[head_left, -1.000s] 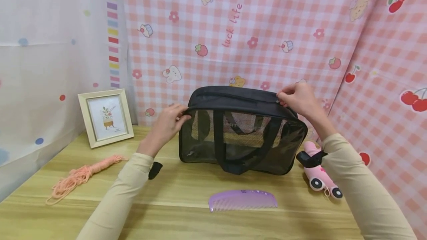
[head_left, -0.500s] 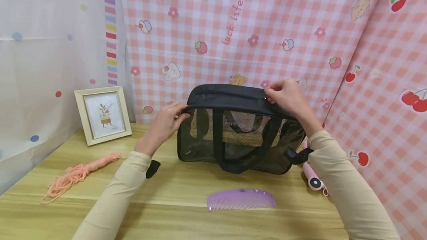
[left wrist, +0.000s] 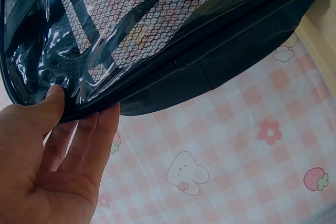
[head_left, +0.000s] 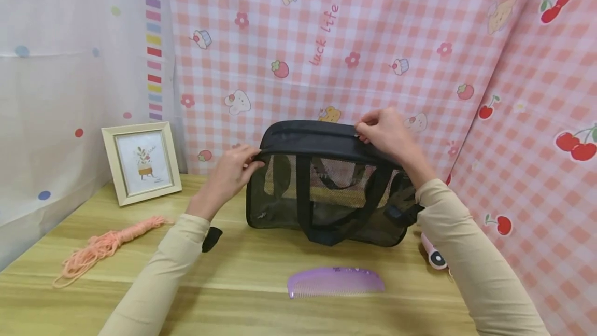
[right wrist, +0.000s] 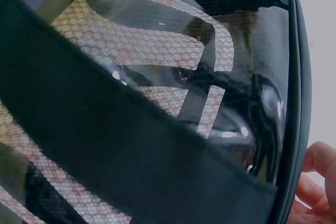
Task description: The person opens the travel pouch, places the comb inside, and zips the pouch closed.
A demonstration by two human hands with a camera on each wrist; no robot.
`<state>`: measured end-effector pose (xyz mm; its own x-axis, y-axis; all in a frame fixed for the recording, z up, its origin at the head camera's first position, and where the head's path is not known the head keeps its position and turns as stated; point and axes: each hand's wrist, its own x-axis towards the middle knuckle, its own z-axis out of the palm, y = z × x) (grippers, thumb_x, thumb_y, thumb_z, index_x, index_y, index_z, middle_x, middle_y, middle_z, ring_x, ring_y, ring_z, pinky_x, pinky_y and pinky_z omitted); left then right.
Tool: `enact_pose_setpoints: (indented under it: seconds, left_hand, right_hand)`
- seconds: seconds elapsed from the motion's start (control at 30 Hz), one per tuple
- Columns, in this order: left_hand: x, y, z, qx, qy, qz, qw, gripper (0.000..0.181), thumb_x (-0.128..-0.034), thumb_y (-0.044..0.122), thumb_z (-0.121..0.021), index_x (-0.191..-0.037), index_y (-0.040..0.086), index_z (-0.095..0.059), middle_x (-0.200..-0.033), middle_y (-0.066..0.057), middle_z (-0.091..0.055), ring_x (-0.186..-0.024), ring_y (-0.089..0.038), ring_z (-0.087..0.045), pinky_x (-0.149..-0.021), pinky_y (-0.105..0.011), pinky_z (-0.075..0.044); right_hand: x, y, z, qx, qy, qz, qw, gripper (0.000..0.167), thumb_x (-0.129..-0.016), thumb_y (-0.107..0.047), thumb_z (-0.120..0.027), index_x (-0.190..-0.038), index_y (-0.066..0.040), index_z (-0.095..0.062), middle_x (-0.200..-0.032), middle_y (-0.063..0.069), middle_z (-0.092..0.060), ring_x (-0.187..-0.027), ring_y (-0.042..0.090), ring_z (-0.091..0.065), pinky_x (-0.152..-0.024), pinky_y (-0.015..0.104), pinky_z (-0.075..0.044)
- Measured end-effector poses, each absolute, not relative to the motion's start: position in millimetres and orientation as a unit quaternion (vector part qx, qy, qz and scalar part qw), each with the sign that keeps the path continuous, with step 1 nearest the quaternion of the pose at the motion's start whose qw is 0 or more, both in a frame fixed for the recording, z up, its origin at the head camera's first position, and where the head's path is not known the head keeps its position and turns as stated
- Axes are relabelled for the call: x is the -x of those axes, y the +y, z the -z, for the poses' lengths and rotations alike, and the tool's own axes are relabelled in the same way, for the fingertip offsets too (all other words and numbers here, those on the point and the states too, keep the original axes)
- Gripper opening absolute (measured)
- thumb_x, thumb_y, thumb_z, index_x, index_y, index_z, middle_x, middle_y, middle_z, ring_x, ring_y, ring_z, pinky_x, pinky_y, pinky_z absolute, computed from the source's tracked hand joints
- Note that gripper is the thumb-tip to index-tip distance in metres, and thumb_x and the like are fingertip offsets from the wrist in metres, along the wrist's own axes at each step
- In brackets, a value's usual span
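A black toiletry bag with a see-through front, mesh back and strap handles stands upright on the table. My left hand pinches its upper left corner; in the left wrist view, the thumb of that hand lies on the clear front and the fingers behind the edge. On the bag's top, my right hand pinches the zipper pull, which is small and partly hidden by the fingertips. Only a few fingers of the right hand show past the bag's edge in the right wrist view.
A purple comb lies in front of the bag. To the left are a bundle of peach cord and a cream picture frame. A pink toy with wheels is partly hidden behind the right forearm. Patterned cloths hang behind the table.
My right hand has slid leftward along the bag's top with the zipper pull, and its forearm now covers more of the pink toy. My left hand keeps its grip on the corner.
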<state>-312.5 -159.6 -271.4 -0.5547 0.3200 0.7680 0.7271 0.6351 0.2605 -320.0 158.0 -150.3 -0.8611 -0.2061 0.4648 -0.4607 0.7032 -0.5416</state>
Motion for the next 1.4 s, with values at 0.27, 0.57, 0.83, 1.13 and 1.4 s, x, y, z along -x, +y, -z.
enact_pose_setpoints:
  seconds: [0.27, 0.57, 0.83, 1.13, 1.4]
  left_hand:
    - [312, -160, 272, 0.323, -0.826, 0.289, 0.36, 0.016, -0.0871, 0.005, -0.068, -0.102, -0.003, -0.067, -0.093, -0.014, -0.065, -0.08, -0.026, -0.065, -0.069, -0.034, -0.057]
    - [311, -160, 271, 0.324, -0.826, 0.291, 0.358, 0.016, -0.0871, 0.005, -0.068, -0.101, -0.002, -0.067, -0.094, -0.013, -0.065, -0.08, -0.026, -0.065, -0.069, -0.034, -0.057]
    - [312, -159, 272, 0.32, -0.829, 0.291, 0.354, 0.016, -0.0875, 0.005, -0.068, -0.102, -0.002, -0.067, -0.095, -0.014, -0.065, -0.082, -0.026, -0.065, -0.069, -0.033, -0.057]
    - [313, -159, 271, 0.322, -0.827, 0.296, 0.353, 0.016, -0.0876, 0.005, -0.067, -0.102, -0.002, -0.067, -0.095, -0.014, -0.064, -0.081, -0.026, -0.065, -0.07, -0.033, -0.057]
    - [313, -159, 272, 0.321, -0.828, 0.293, 0.354, 0.016, -0.0877, 0.005, -0.067, -0.102, -0.001, -0.067, -0.095, -0.013, -0.065, -0.08, -0.026, -0.065, -0.068, -0.034, -0.057]
  right_hand:
    - [320, 148, 150, -0.185, -0.91, -0.312, 0.2, 0.02, -0.087, -0.008, -0.056, -0.093, 0.002, -0.072, -0.076, 0.01, -0.069, -0.062, 0.016, -0.062, -0.057, 0.021, -0.05]
    - [321, 136, 148, -0.204, -0.911, -0.295, 0.206, 0.02, -0.087, -0.007, -0.057, -0.093, 0.004, -0.072, -0.077, 0.012, -0.069, -0.061, 0.017, -0.064, -0.055, 0.023, -0.053]
    - [320, 126, 149, -0.223, -0.903, -0.306, 0.201, 0.02, -0.089, -0.006, -0.056, -0.097, 0.005, -0.071, -0.08, 0.014, -0.069, -0.064, 0.019, -0.065, -0.058, 0.027, -0.055]
    - [319, 120, 146, -0.22, -0.907, -0.299, 0.199, 0.021, -0.089, -0.006, -0.054, -0.097, 0.005, -0.071, -0.078, 0.013, -0.069, -0.065, 0.019, -0.064, -0.055, 0.022, -0.051]
    - [318, 109, 146, -0.245, -0.902, -0.285, 0.212, 0.02, -0.091, -0.005, -0.055, -0.096, 0.005, -0.071, -0.077, 0.013, -0.069, -0.063, 0.02, -0.065, -0.057, 0.028, -0.054]
